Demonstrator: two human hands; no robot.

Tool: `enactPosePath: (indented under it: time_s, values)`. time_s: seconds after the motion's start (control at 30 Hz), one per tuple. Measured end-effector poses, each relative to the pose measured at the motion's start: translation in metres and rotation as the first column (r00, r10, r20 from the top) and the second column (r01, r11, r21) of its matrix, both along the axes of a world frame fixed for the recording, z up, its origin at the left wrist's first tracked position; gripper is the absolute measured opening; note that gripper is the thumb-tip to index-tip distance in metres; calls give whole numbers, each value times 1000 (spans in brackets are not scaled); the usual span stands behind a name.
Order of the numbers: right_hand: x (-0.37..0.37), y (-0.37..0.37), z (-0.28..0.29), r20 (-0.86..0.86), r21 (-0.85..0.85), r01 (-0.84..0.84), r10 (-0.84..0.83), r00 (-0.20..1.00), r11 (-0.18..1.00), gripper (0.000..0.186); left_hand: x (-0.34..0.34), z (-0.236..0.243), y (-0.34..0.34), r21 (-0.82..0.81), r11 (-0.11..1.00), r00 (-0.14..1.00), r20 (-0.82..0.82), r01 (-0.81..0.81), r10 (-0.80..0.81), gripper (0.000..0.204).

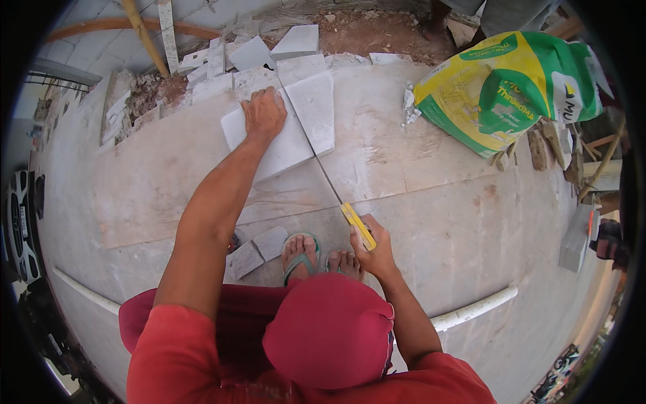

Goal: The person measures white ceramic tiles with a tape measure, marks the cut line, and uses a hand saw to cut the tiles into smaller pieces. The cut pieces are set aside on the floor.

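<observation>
My right hand (375,248) is closed round the yellow handle (358,227) of a handsaw, whose long thin blade (320,163) runs away from me to the far left. The blade stands in line with a gap across a white lightweight concrete block (272,151). On the left part of that block my left hand (264,114) presses down, its fingers bent over the top near the far edge. A tapering white piece (314,108) lies right of the blade. How deep the blade sits cannot be made out.
Several white block offcuts (250,54) lie beyond the block. A green and yellow bag (494,91) lies at the far right, near another person's foot (433,29). Grey block pieces (256,252) sit beside my sandalled feet (301,256). A white pipe (474,309) is at near right.
</observation>
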State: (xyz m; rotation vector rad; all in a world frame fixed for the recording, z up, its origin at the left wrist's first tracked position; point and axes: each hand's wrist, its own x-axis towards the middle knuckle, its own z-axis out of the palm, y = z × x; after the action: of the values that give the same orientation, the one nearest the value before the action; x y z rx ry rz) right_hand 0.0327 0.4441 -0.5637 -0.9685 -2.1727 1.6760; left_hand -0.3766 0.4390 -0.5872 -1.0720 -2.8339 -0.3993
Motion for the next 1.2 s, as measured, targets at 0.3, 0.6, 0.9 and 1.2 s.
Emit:
enactPosePath:
  time_s: [0.3,0.6,0.9,1.2]
  values:
    - [57,-29,34,26,-34,38,-37,999,999,19,-7,-3,-8,-34,998,998,0,-55,55,30]
    - [-64,6,-1,-117,66,59,-51,992,996,16,-9,-12,-4,22,1000,999,-27,20,-19,32]
    - [65,-25,23,-24,19,-20,20,1000,1000,21,-15,-7,-16,3,1000,999,-43,-21,21,30]
    - [0,-11,9,-14,-16,16,-17,1000,1000,16,-11,-4,0,-1,1000,1000,-19,-15,15,29]
